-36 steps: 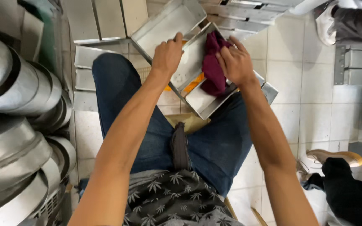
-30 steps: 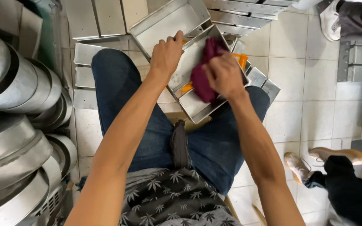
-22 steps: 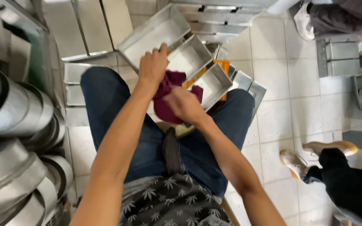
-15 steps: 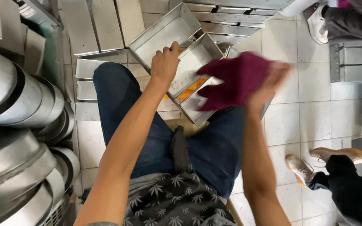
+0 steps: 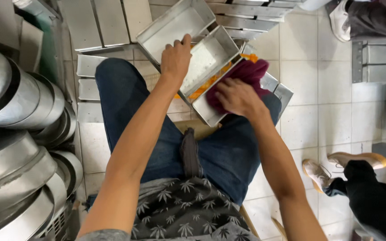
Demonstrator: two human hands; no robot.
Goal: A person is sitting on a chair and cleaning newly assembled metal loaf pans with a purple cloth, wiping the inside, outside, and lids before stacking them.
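Blue jeans (image 5: pixel 157 138); grey leaf-print shirt (image 5: pixel 179 209); bare forearms

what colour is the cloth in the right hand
Dark maroon; the cloth under the right hand shows best in the head view.
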